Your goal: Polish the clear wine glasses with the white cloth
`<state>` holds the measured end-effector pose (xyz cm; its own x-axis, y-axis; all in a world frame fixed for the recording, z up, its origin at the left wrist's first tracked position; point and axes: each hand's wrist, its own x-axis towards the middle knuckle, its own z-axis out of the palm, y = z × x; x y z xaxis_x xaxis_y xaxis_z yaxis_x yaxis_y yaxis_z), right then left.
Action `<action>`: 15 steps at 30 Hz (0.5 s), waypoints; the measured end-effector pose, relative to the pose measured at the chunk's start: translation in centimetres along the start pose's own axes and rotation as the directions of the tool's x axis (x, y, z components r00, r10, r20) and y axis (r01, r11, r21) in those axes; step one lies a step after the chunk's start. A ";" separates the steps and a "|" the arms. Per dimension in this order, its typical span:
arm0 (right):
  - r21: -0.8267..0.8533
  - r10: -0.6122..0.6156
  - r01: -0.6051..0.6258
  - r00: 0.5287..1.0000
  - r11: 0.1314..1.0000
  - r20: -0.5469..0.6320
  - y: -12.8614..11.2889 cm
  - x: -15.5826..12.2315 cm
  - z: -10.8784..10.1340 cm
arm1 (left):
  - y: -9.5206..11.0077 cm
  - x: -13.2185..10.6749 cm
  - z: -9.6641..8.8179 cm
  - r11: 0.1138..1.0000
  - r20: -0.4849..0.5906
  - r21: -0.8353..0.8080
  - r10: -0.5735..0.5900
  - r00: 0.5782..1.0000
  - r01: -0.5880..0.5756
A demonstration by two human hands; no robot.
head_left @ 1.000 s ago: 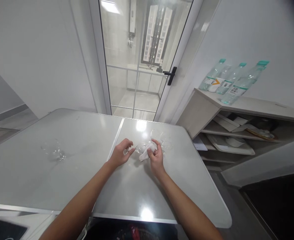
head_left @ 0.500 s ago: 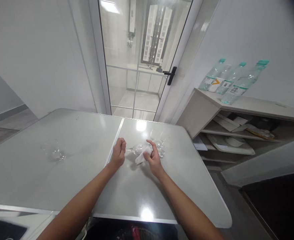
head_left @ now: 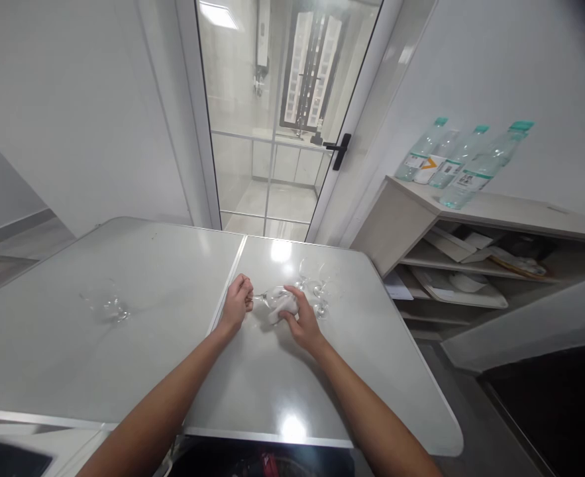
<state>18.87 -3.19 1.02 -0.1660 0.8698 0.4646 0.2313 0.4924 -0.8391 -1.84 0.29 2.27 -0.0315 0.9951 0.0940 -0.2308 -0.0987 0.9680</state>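
Observation:
A clear wine glass [head_left: 271, 295] lies sideways in the air between my hands, above the table. My left hand [head_left: 237, 301] is closed around its stem end. At the bowl, my right hand [head_left: 303, 321] is closed on a white cloth [head_left: 283, 310], pressing it against the glass. Just beyond my right hand, several more clear glasses [head_left: 320, 289] stand close together on the table. Over on the left half stands another small group of glasses [head_left: 114, 309], whose number I cannot make out.
The grey table [head_left: 173, 371] has a pale seam across its middle. Several plastic bottles [head_left: 466, 182] stand on a low shelf unit [head_left: 416, 205] at the right. Behind the table is a glass door [head_left: 242, 172]. A dark flat device [head_left: 11, 458] lies at bottom left.
My right hand has shifted slightly left along the bowl and its fingers have closed further around the cloth and glass. My left hand has turned a little at the stem.

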 end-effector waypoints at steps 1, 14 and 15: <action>0.083 0.067 -0.063 0.996 0.995 -0.053 0.0 0.1 0.3 | 0.1 -0.2 0.0 0.999 0.001 0.039 0.034 0.999 -0.034; -0.007 0.019 -0.019 0.996 1.000 0.082 -0.8 0.2 -0.2 | -1.1 1.1 -0.8 0.955 -0.012 0.198 -0.224 0.974 0.222; -0.003 0.030 -0.030 0.998 1.000 0.061 -0.9 0.1 0.0 | -0.9 1.2 -1.0 0.952 -0.011 0.239 -0.195 0.981 0.192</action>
<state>18.67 -3.52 1.84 -0.2169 0.8805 0.4214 0.2388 0.4664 -0.8517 -2.61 1.60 1.25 0.0030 0.9951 -0.0991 0.0062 0.0991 0.9951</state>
